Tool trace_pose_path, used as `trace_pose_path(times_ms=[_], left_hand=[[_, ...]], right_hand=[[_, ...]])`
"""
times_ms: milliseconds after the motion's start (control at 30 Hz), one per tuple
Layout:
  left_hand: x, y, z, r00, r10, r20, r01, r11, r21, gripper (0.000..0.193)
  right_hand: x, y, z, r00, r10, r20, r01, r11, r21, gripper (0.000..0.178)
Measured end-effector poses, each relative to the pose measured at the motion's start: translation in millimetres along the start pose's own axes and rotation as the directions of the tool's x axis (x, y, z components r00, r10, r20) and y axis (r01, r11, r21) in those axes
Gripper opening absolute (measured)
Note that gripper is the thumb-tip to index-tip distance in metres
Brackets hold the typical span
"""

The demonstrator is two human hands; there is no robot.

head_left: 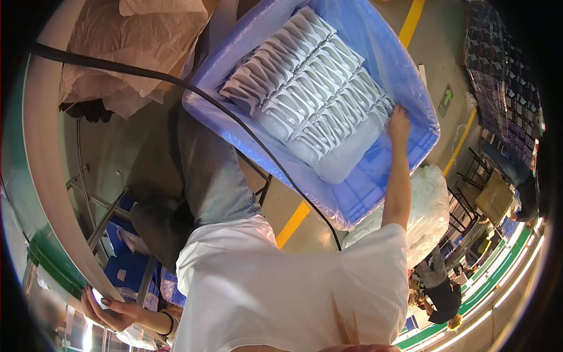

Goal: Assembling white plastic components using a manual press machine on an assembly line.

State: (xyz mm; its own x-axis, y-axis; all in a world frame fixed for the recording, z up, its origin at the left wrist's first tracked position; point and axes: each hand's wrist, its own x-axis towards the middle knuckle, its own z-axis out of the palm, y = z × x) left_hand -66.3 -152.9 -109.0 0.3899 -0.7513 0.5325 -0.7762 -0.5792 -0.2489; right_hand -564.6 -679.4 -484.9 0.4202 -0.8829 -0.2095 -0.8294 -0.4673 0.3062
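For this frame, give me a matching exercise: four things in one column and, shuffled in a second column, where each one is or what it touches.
Things:
1. right hand
2. left hand
3. black cable
4. white packets

Places:
A. at the lower left, beside the pale table edge
B. stacked in rows inside the blue bin
C. on the end of the packet rows in the bin
D. running across the picture over the bin's near rim

Pairs: 1-C, 2-A, 3-D, 4-B

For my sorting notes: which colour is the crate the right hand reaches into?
Blue crate, lined with clear plastic; head view.
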Motion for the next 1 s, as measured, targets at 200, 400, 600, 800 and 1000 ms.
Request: trace_pose_path(times_ms=[200,400,600,800,1000], left_hand=[[-1.3,-3.7,0.9,1.000,0.009,0.000,-0.009,1.000,-0.007,0.033],[-0.5,-1.4,-1.2,1.000,0.024,0.010,-0.024,1.000,0.016,0.033],[-2.5,-2.1,-1.5,1.000,-0.011,-0.003,0.011,1.000,0.006,0.033],[-9.9,-5.7,-6.7,1.000,-0.007,-0.023,0.007,1.000,-0.004,0.033],[-5.0,-1.5,-2.4,1.000,-0.022,0.006,0.021,0.999,0.044,0.033]], right_hand=[[2.1,1.7,1.5,0.999,-0.032,-0.016,0.031,0.998,-0.050,0.024],[15.7,-2.5,21.9,0.992,-0.122,-0.019,0.117,0.979,-0.168,0.023],[5.7,-17.6,12.5,0.994,-0.030,-0.109,0.008,0.980,-0.198,0.016],[12.2,-24.9,3.0,0.990,0.141,0.020,-0.140,0.988,-0.058,0.018],[15.0,-11.4,38.6,0.993,0.118,0.003,-0.117,0.992,-0.046,0.022]])
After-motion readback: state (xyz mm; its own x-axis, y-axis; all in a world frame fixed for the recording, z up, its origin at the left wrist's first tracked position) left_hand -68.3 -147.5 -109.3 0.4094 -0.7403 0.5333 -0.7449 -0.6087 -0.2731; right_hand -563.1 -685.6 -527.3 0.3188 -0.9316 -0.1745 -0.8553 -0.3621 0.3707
